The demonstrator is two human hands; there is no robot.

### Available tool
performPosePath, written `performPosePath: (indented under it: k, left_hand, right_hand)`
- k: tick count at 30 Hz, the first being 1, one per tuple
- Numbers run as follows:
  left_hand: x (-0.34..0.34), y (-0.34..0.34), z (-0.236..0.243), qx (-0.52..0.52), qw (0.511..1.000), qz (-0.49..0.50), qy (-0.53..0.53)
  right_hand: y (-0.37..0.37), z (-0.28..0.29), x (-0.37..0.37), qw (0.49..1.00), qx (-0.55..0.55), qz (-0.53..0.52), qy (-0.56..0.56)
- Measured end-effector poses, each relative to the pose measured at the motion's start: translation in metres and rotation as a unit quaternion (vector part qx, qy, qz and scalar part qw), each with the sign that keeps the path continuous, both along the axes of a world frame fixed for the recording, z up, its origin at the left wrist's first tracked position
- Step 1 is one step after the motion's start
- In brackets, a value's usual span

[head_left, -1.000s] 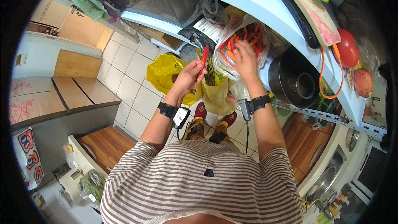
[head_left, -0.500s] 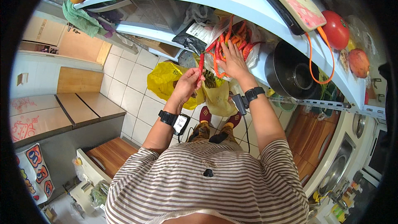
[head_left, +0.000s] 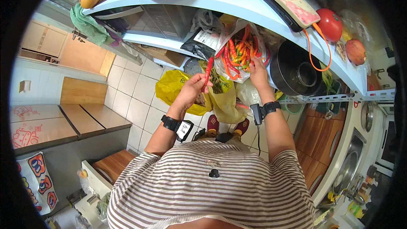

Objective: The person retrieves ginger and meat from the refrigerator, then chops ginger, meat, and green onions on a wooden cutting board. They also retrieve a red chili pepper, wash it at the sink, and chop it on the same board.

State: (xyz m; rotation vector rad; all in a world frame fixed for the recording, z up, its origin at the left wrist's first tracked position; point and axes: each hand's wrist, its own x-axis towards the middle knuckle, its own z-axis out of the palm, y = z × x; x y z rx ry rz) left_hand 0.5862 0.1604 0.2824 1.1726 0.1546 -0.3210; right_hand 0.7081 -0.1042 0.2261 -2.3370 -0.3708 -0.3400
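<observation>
My left hand [head_left: 191, 90] is closed around the lower end of a long red chili pepper [head_left: 208, 68], which points upward above the yellow bags. A heap of red and orange chili peppers [head_left: 239, 52] lies in a clear plastic bag [head_left: 263, 38] on the lower shelf. At the heap's right edge is my right hand [head_left: 259, 76], its fingers curled in beside red peppers; what they grip is hard to make out. Below the heap, a pale yellow bag [head_left: 223, 101] holds green stems [head_left: 218, 82]. Left of it sits a bright yellow bag [head_left: 169, 85].
A black pot [head_left: 296, 70] stands right of the peppers. On the upper shelf [head_left: 237, 6] lie a phone [head_left: 292, 0] with an orange cable [head_left: 309, 53], a tomato [head_left: 329, 24] and an onion-like round thing [head_left: 355, 51]. A black package [head_left: 199, 44] lies left of the heap.
My right hand has drawn back from lying spread on the peppers to their right edge, uncovering the heap, and its fingers have curled. My left hand still holds the red chili pepper.
</observation>
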Motion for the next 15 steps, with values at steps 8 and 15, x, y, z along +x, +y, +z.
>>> performPosePath:
  k: [8, 15]
  left_hand:
    - [-0.004, -0.037, 0.031, 0.109, 0.957, -0.234, -0.132]
    - [-0.014, -0.125, 0.065, 0.204, 0.877, -0.34, -0.274]
  right_hand:
    - [-0.002, 0.099, -0.094, 0.752, 0.511, 0.136, 0.395]
    - [-0.06, 0.139, -0.154, 0.82, 0.509, 0.01, 0.262]
